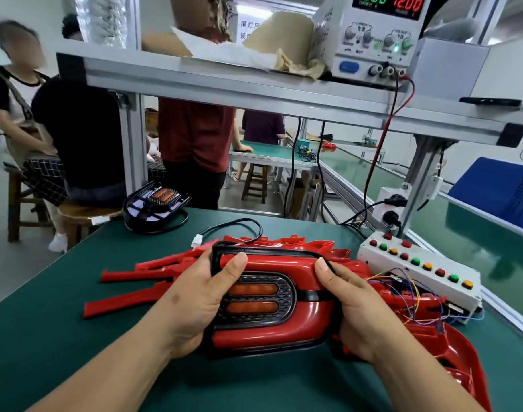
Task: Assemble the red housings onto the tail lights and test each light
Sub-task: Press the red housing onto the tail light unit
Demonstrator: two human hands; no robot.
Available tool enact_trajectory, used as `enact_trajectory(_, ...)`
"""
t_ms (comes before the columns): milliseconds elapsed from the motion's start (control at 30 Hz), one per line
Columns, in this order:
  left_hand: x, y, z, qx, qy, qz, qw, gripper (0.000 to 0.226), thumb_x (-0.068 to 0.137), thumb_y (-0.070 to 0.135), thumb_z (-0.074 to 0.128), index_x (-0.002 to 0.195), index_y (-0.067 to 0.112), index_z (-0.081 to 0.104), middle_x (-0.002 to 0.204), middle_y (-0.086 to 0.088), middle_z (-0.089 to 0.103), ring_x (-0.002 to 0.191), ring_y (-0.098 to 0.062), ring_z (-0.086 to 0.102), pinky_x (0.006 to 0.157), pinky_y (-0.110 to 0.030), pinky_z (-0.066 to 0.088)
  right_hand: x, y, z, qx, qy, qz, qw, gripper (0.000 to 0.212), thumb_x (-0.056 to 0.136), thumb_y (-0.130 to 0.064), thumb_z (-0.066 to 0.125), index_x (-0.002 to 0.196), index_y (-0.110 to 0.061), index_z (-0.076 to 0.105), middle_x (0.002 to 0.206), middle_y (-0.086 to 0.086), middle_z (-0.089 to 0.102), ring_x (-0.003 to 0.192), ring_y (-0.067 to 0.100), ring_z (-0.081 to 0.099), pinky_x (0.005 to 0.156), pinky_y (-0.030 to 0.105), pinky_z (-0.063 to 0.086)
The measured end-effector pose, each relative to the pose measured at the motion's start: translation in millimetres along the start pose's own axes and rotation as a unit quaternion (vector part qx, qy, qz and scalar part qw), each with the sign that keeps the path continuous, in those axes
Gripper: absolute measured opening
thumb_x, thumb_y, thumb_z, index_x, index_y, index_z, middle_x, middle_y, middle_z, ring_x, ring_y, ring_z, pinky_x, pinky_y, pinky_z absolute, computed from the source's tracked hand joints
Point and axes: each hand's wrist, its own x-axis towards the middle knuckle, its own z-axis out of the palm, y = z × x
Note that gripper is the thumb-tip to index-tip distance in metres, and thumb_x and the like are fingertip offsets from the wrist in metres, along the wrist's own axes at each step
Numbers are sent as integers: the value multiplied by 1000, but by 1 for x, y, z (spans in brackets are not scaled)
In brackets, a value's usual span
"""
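I hold a tail light with a red housing (pixel 272 334) fitted round its black lens and two orange strips (pixel 252 298), just above the green table. My left hand (pixel 200 298) grips its left end, thumb on the top face. My right hand (pixel 352 304) grips the right end, thumb on the upper rim. Its black cable with a white plug (pixel 198 241) trails behind. A pile of loose red housings (pixel 141 275) lies under and around the light. A bare black tail light (pixel 156 203) sits at the far left of the table.
A white test box with red, green and yellow buttons (pixel 417 263) and loose wires stands to the right. A power supply (pixel 376 34) reading 12.00 sits on the shelf above. Several people sit or stand beyond the table. A blue bin (pixel 498 191) is at far right.
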Motion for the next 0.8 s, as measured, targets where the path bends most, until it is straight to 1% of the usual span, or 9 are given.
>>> enact_trajectory(100,1,-1,0,-6,0,2,1000,40,87,37,60,123,19,59,111,-19,72,101,-38,70,80,-50,59,1,0,1,15,4,-23,1000,36,74,-30,73,103,-9,71,99,20,73,81,34,72,68,41,61)
enact_trajectory(167,4,-3,3,-5,16,9,1000,33,89,35,59,118,20,60,107,-19,73,96,-38,71,74,-47,61,1,1,3,21,13,-33,999,29,75,-27,73,98,-9,71,94,20,74,75,31,72,63,39,60)
enact_trajectory(300,6,-5,8,-11,36,17,999,27,85,34,60,107,21,67,103,-19,74,91,-37,73,64,-42,61,2,5,4,16,30,-48,998,27,72,-32,75,92,-14,74,94,18,74,77,30,72,64,39,59)
enact_trajectory(367,6,-4,9,-11,31,15,999,26,85,36,59,105,24,69,104,-19,74,92,-37,72,65,-42,61,2,4,3,1,32,-46,998,34,71,-37,76,96,-15,73,97,18,74,81,32,72,67,40,59)
enact_trajectory(433,6,-3,7,-12,27,1,1000,27,86,39,58,107,25,69,106,-19,73,94,-38,72,66,-42,60,3,3,1,-21,38,-34,998,51,71,-46,75,107,-12,69,101,18,73,88,34,72,74,43,59)
enact_trajectory(533,4,-2,6,-25,25,-33,999,30,86,42,58,107,25,70,106,-20,73,93,-39,72,66,-43,60,4,2,2,-38,35,-3,999,69,67,-68,66,110,-14,70,107,15,73,98,34,70,88,49,56)
enact_trajectory(600,3,-2,5,-27,26,-50,998,34,85,45,58,108,24,71,108,-19,73,95,-39,72,66,-44,60,6,2,1,-25,32,22,999,76,66,-77,58,112,-17,71,109,15,72,101,34,70,92,50,53)
enact_trajectory(667,2,-1,4,-30,26,-58,998,35,85,47,57,108,24,72,109,-17,73,97,-37,71,68,-45,60,7,2,1,-8,36,42,998,78,68,-79,54,113,-17,71,110,15,72,100,34,70,90,48,54)
enact_trajectory(800,1,0,7,-25,27,-62,997,38,84,48,59,112,26,71,110,-16,73,97,-37,71,70,-46,60,7,0,0,-2,34,40,999,68,69,-71,59,106,-15,74,106,16,73,96,34,71,76,42,60)
